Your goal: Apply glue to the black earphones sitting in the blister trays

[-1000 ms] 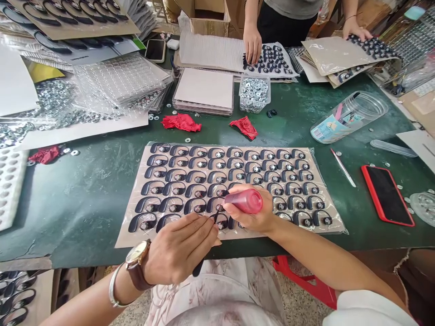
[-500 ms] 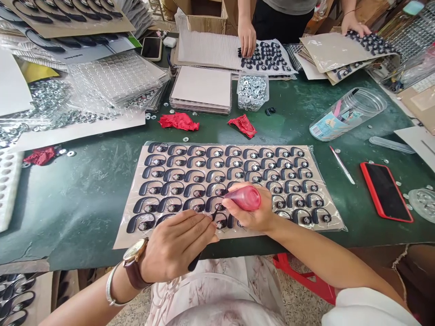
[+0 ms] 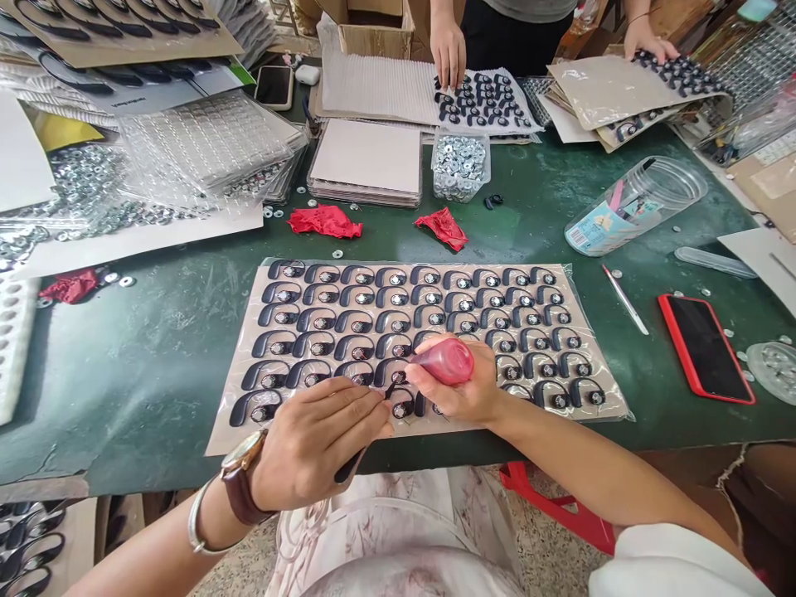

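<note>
A card sheet [image 3: 249, 410] under clear film lies on the green table, covered with rows of black ear-hook parts [image 3: 379, 300], each with a small metal disc. My right hand [image 3: 463, 394] is closed round a red squeeze bottle [image 3: 446, 361] whose thin tip points at a part in the front row. My left hand [image 3: 317, 444], with a watch on the wrist, pinches a thin dark tool [image 3: 349, 464] whose point meets the same part.
Red cloth scraps [image 3: 323, 220], a clear tub of washers [image 3: 460, 166], a toppled plastic jar [image 3: 634, 206], tweezers [image 3: 625, 300] and a red phone [image 3: 706, 348] lie about. Another person's hands [image 3: 448, 51] work on a parts sheet across the table. Stacked trays [image 3: 211, 149] fill the left.
Both hands stay at the same front-row part; the view has shifted slightly, and the dark tool's rear end has dropped a little lower.
</note>
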Action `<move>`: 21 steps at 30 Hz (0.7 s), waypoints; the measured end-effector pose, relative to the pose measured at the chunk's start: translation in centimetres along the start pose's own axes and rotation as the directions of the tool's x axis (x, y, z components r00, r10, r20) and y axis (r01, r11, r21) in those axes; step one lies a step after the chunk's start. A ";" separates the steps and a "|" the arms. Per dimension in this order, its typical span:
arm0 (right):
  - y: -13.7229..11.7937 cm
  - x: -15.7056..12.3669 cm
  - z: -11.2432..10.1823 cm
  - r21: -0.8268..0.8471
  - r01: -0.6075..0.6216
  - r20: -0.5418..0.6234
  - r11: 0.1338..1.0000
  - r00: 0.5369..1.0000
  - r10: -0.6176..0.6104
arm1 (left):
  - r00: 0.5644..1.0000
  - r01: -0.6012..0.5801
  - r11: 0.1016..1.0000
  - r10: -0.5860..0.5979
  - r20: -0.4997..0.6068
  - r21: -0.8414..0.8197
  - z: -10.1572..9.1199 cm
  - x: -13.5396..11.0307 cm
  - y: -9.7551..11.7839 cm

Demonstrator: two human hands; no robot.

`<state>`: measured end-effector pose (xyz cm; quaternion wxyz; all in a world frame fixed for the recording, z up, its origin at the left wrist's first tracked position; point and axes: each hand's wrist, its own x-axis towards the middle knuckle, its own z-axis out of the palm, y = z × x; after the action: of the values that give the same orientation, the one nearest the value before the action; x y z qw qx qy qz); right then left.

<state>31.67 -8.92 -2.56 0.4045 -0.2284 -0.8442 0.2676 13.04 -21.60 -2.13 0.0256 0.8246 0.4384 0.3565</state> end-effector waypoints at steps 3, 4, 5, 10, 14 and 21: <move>-0.1 0.0 0.0 0.021 -0.009 0.002 1.000 1.000 0.009 | 0.999 0.029 0.999 -0.029 -0.016 -0.037 -0.2 0.2 -0.3; -0.1 0.0 0.0 0.029 -0.010 0.004 1.000 1.000 0.010 | 0.999 0.038 0.998 -0.038 -0.017 -0.049 -0.2 0.2 -0.4; -0.1 0.0 0.0 0.035 -0.009 0.006 0.999 1.000 0.009 | 0.999 0.048 0.997 -0.050 -0.019 -0.061 -0.2 0.2 -0.5; 0.0 -0.1 0.4 0.063 0.019 0.013 0.998 1.000 -0.020 | 0.992 0.117 0.982 -0.124 -0.037 -0.147 -0.3 0.4 -1.0; 0.2 -0.3 0.5 0.078 0.013 0.029 0.997 0.999 -0.015 | 0.979 0.179 0.957 -0.196 -0.056 -0.227 -0.3 0.7 -1.2; 0.1 -0.4 0.4 0.080 0.024 0.024 0.997 0.999 -0.026 | 0.962 0.256 0.928 -0.273 -0.025 -0.272 -0.5 0.7 -1.5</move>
<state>31.64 -9.16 -3.06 0.4058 -0.1981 -0.8408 0.2987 11.94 -20.29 -1.91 0.1702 0.7354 0.4944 0.4311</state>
